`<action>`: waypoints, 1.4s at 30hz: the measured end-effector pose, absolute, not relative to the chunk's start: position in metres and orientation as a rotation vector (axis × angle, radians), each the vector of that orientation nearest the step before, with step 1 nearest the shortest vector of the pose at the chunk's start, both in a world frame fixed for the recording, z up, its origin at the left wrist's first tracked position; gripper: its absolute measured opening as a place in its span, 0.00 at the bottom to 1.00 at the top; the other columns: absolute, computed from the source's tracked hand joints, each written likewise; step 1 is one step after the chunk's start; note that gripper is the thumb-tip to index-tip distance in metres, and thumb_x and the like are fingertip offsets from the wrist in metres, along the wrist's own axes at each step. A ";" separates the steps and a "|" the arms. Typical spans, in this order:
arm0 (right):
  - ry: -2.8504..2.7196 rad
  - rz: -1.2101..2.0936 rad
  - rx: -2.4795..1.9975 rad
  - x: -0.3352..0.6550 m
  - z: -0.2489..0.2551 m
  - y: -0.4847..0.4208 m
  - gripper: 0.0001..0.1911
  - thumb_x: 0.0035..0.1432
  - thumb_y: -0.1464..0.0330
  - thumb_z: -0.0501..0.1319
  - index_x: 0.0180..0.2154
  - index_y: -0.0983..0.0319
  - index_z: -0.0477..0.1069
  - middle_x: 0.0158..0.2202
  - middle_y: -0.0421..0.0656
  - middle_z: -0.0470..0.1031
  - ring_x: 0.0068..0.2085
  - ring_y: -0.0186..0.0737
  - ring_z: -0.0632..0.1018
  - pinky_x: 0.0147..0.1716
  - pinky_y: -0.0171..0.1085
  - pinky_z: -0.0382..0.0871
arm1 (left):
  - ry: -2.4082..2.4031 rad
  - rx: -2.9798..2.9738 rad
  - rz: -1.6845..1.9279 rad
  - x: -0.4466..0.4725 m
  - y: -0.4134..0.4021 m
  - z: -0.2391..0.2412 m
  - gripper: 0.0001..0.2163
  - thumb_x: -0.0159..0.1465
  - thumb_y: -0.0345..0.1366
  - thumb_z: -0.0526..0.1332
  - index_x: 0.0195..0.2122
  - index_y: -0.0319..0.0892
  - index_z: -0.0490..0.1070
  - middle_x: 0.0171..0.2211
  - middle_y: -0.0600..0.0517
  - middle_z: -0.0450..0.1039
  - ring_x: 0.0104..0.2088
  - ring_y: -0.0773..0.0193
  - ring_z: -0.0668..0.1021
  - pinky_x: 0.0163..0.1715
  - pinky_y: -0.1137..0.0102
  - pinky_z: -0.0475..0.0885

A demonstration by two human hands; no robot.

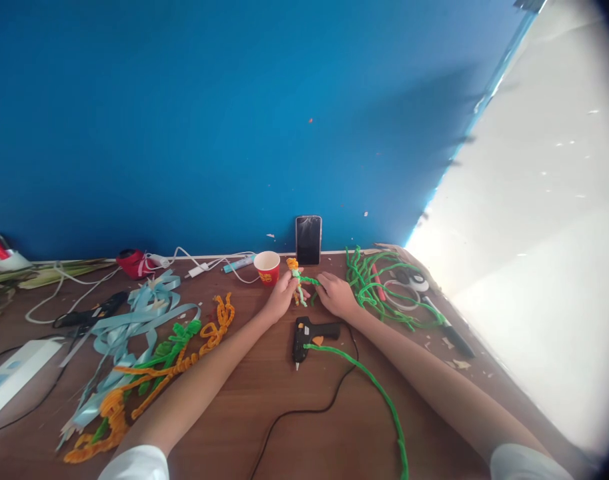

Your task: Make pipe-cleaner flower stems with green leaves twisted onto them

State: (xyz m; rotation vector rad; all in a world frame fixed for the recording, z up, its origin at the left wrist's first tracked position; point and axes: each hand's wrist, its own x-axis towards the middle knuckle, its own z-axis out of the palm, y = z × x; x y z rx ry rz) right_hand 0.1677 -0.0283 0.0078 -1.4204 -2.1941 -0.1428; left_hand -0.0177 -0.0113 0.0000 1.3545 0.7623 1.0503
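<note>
As hands [283, 298] [337, 295] pinch flower [295, 266], wall [234, 133] near

Head camera looks forward-down across table [309, 447].

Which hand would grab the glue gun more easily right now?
Probably the right hand: the handle of the glue gun points toward it, just under its wrist. The left hand grips the orange-green twist, which the right only pinches at its green end.
</note>
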 end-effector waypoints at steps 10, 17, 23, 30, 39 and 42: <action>-2.012 -0.074 -1.434 0.169 0.009 -0.028 0.11 0.60 0.73 0.51 0.41 0.60 0.70 0.36 0.42 0.74 0.39 0.39 0.73 0.32 0.33 0.58 | 0.761 1.361 1.068 -0.016 -0.011 0.001 0.20 0.61 0.42 0.61 0.51 0.39 0.61 0.41 0.45 0.75 0.28 0.69 0.77 0.30 0.72 0.74; -1.941 -0.094 -1.507 0.172 0.010 -0.028 0.11 0.58 0.74 0.51 0.26 0.60 0.67 0.29 0.41 0.72 0.34 0.37 0.71 0.28 0.34 0.53 | 0.787 1.389 1.075 -0.016 -0.010 -0.001 0.19 0.60 0.41 0.62 0.48 0.40 0.60 0.37 0.47 0.75 0.31 0.66 0.79 0.27 0.73 0.74; -1.938 -0.081 -1.513 0.172 0.009 -0.028 0.13 0.57 0.74 0.50 0.24 0.60 0.67 0.26 0.41 0.72 0.32 0.37 0.72 0.27 0.35 0.53 | 0.821 1.366 1.088 -0.016 -0.014 0.002 0.19 0.59 0.41 0.63 0.47 0.41 0.59 0.33 0.51 0.75 0.28 0.68 0.78 0.26 0.74 0.72; -1.886 -0.034 -1.456 0.171 0.006 -0.027 0.18 0.55 0.74 0.51 0.46 0.61 0.70 0.43 0.43 0.77 0.42 0.40 0.76 0.36 0.34 0.63 | 0.839 1.362 1.104 -0.016 -0.015 0.005 0.19 0.59 0.42 0.62 0.48 0.41 0.60 0.34 0.50 0.75 0.27 0.69 0.77 0.26 0.74 0.72; -1.875 -0.057 -1.410 0.173 0.004 -0.027 0.18 0.54 0.77 0.51 0.44 0.61 0.71 0.40 0.45 0.76 0.41 0.42 0.74 0.36 0.35 0.64 | 0.874 1.417 1.119 -0.018 -0.015 0.005 0.18 0.61 0.44 0.60 0.48 0.41 0.62 0.33 0.50 0.75 0.26 0.68 0.77 0.25 0.74 0.72; -1.987 -0.112 -1.337 0.173 0.004 -0.028 0.15 0.55 0.77 0.50 0.38 0.60 0.72 0.35 0.44 0.75 0.40 0.40 0.73 0.35 0.34 0.62 | 0.860 1.435 1.125 -0.017 -0.015 0.004 0.18 0.62 0.45 0.58 0.49 0.41 0.61 0.34 0.50 0.74 0.27 0.68 0.77 0.25 0.74 0.72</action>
